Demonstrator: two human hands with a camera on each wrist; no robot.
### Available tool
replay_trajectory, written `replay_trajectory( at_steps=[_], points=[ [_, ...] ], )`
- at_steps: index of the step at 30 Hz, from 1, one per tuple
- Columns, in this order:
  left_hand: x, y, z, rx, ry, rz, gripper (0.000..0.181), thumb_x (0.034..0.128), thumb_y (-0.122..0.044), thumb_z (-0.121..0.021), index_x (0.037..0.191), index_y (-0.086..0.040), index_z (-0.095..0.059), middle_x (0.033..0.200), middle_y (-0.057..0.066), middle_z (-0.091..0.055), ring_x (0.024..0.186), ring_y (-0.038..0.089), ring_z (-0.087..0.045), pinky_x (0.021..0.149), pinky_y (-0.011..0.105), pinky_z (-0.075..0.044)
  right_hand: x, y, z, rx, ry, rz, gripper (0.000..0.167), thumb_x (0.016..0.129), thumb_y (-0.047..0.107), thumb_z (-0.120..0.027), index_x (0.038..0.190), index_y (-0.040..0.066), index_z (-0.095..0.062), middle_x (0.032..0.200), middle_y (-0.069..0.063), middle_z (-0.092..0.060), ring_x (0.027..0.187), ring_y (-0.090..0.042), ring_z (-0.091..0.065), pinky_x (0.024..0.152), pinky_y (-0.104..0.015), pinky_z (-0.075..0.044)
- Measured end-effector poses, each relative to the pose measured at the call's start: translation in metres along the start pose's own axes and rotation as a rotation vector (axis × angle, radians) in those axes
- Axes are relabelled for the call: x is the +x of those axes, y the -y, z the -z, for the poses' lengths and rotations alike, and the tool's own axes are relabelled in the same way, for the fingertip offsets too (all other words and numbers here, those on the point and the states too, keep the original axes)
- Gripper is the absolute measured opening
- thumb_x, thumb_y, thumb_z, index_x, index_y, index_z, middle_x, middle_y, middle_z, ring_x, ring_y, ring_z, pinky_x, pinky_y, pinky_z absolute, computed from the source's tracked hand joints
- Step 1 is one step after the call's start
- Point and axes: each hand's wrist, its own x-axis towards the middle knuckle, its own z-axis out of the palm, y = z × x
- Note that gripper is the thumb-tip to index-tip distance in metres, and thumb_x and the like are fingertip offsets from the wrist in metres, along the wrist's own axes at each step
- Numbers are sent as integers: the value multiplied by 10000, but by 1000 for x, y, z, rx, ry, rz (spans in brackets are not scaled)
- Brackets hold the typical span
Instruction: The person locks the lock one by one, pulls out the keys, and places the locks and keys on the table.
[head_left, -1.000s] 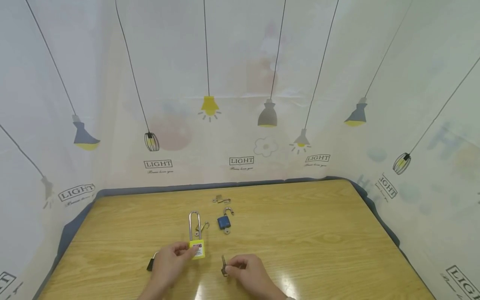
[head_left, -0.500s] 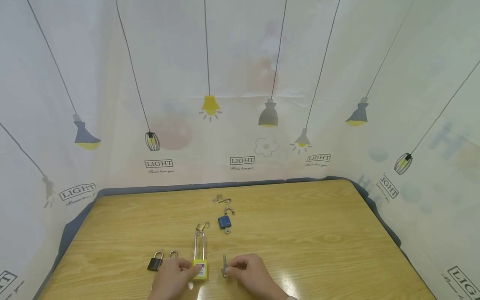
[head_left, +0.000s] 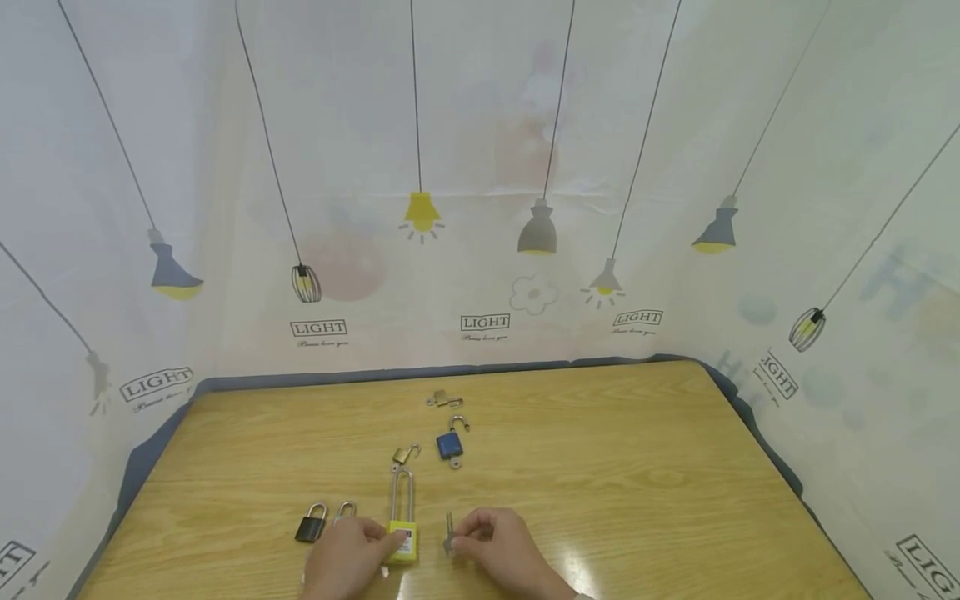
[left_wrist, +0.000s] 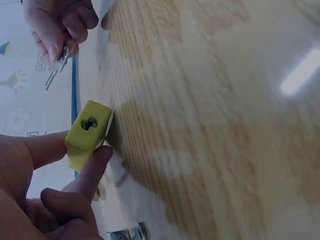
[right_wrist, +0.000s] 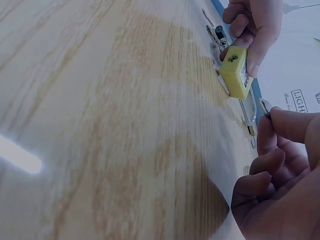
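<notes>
My left hand (head_left: 347, 557) pinches the yellow body of a long-shackle padlock (head_left: 402, 547) between thumb and fingers. The shackle points away toward the back of the table. In the left wrist view the keyhole (left_wrist: 89, 123) faces the camera. To the right, my right hand (head_left: 498, 543) pinches a small bunch of keys (head_left: 449, 540), one blade pointing away. A gap separates the keys (left_wrist: 59, 67) from the padlock. In the right wrist view my fingertips hide most of the keys.
On the wooden table (head_left: 637, 483), a blue padlock (head_left: 449, 445) and two brass-coloured padlocks, one near (head_left: 402, 455) and one far (head_left: 440, 397), lie with shackles open. A black padlock (head_left: 310, 527) lies left; another shackle (head_left: 346, 507) shows behind my left hand. Lamp-printed cloth surrounds the table.
My left hand has brought the yellow padlock nearer and slightly right, uncovering the black padlock and the shackle beside it. My right hand with the keys has barely moved.
</notes>
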Motion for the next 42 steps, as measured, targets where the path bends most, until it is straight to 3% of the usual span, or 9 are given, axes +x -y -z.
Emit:
replay_trajectory(
  at_steps=[7, 12, 18, 28, 35, 39, 42],
  points=[
    [-2, -1, 3, 66, 3, 22, 471, 803, -608, -675, 864, -147, -757, 841, -29, -736, 706, 114, -614, 586, 322, -461, -1, 1, 0, -4, -22, 28, 99, 855, 203, -740, 860, 112, -702, 870, 11, -692, 747, -86, -559, 613, -207, -433],
    [-3, -2, 6, 98, 4, 28, 449, 807, -586, -686, 861, -145, -755, 829, -26, -733, 693, 118, -612, 578, 325, -464, -1, 2, 0, -13, -29, 36, 97, 840, 205, -755, 854, 117, -716, 861, 9, -698, 724, -77, -553, 599, -203, -431],
    [-3, -2, 5, 111, -13, 34, 428, 806, -586, -687, 855, -166, -753, 838, -35, -731, 682, 109, -592, 570, 307, -433, -1, 0, -1, -87, -20, 52, 93, 836, 239, -754, 842, 151, -725, 850, 51, -693, 783, -60, -565, 680, -222, -429],
    [-3, 0, 6, 121, -31, 18, 402, 798, -576, -700, 856, -181, -746, 838, -56, -722, 734, 130, -630, 592, 330, -454, -7, 8, -7, -104, 25, 16, 82, 811, 207, -754, 807, 139, -710, 780, 37, -650, 700, -94, -542, 591, -219, -438],
    [-2, 0, 9, 98, -44, 7, 353, 810, -537, -709, 856, -189, -745, 820, -69, -703, 739, 126, -623, 600, 320, -460, -11, 10, -19, -43, 116, -69, 63, 821, 148, -743, 794, 107, -705, 738, 15, -652, 676, -129, -569, 582, -257, -459],
    [-1, 2, 17, 72, -114, -28, 270, 849, -463, -696, 883, -201, -755, 876, -46, -728, 787, 147, -648, 613, 322, -469, -14, 15, -29, -55, 163, -124, 54, 810, 121, -735, 768, 112, -702, 687, -4, -649, 634, -148, -586, 563, -288, -476],
    [0, 3, 26, 15, -143, -45, 235, 884, -392, -673, 929, -178, -757, 855, -46, -746, 708, 147, -664, 559, 315, -473, -15, 19, -37, -91, 162, -171, 78, 811, 154, -738, 749, 128, -698, 676, -2, -643, 633, -154, -588, 567, -308, -477]
  ],
)
